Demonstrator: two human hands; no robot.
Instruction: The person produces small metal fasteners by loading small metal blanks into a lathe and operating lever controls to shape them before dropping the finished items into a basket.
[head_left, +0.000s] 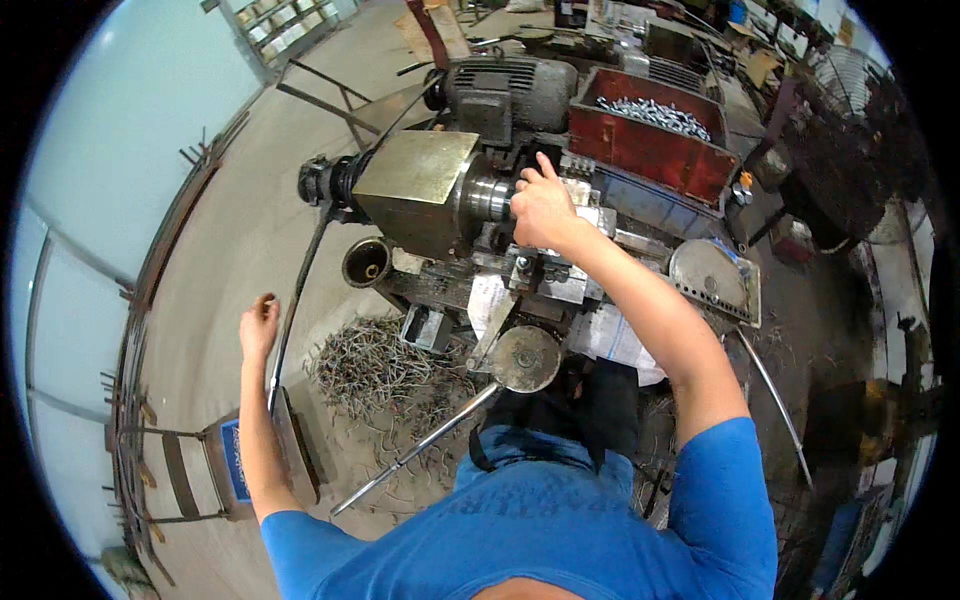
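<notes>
Two hands are working apart, each on its own part of the machine. Your right hand [540, 205] is reaching forward with its fingers [527, 182] curled and pressed together against the shiny round chuck [487, 197], index pointing up along its face. Whether they are pinching a small part there, I cannot tell; the hand is hiding the spot. You are keeping the wrist low over the slide block [545, 275], likely so the arm is staying clear of the spindle.

Your left hand [259, 325] is hanging out to the side, fingers folded loosely at the top end of a long lever [292, 320] that is running up toward the pulley [322, 182] at the machine's left end. It looks close to the lever or just touching it; a firm grip is not showing. Held there, the hand is staying ready at the control while the other is at the chuck.

Left of the chuck, the brass-coloured housing [415, 190] is covering the spindle, with the dark motor [505, 90] sitting behind it. Further right, the red bin [640, 145] is holding a heap of small bright metal pieces [655, 113], placed within reach of your right arm. Below the machine, a pile of curled swarf [375, 375] is lying on the floor [215, 240], fallen straight from the cutting spot. A round handwheel [525, 358] with a long bar is sticking out toward your blue shirt [540, 520].
</notes>
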